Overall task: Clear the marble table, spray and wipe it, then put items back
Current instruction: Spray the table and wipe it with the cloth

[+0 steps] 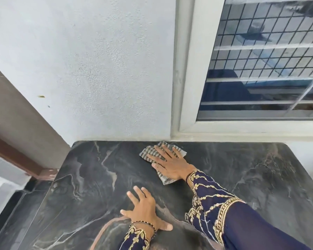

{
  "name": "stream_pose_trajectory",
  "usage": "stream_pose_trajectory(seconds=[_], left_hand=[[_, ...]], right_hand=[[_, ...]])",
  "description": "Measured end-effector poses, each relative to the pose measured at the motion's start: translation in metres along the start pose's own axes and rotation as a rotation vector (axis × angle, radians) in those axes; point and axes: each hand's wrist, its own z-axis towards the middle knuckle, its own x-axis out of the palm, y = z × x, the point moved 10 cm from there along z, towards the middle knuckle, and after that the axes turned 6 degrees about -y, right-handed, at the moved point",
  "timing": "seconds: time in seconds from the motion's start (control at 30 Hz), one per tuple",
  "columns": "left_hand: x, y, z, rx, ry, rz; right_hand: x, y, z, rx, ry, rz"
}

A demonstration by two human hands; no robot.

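Observation:
The dark marble table (90, 186) with pale veins fills the lower half of the view. A grey checked cloth (149, 153) lies on it near the far edge, below the window corner. My right hand (170, 162) presses flat on the cloth with its fingers spread and straight. My left hand (143, 210) rests flat on the bare marble nearer to me, fingers spread, holding nothing. Both arms wear dark blue sleeves with gold embroidery.
A white textured wall (98, 69) backs the table. A window (260, 69) with a white frame and metal grille stands at the right. A brown wooden door frame (16, 159) runs along the left, and the floor drops away beside the table's left edge.

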Motion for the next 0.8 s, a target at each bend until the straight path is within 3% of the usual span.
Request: stream_pose_trajectory(seconds=[0.23,0.5,0.8], left_hand=[[-0.004,-0.007,-0.006,-0.054,0.068,0.043],[-0.006,-0.006,-0.006,-0.035,0.023,0.028],[-0.007,-0.008,-0.002,0.054,-0.081,-0.078]], right_hand=[[-0.012,-0.008,0.007,-0.019,-0.055,-0.046],[-0.022,-0.13,-0.051,0.197,-0.043,-0.023],[0.008,-0.068,-0.111,0.099,-0.045,0.004]])
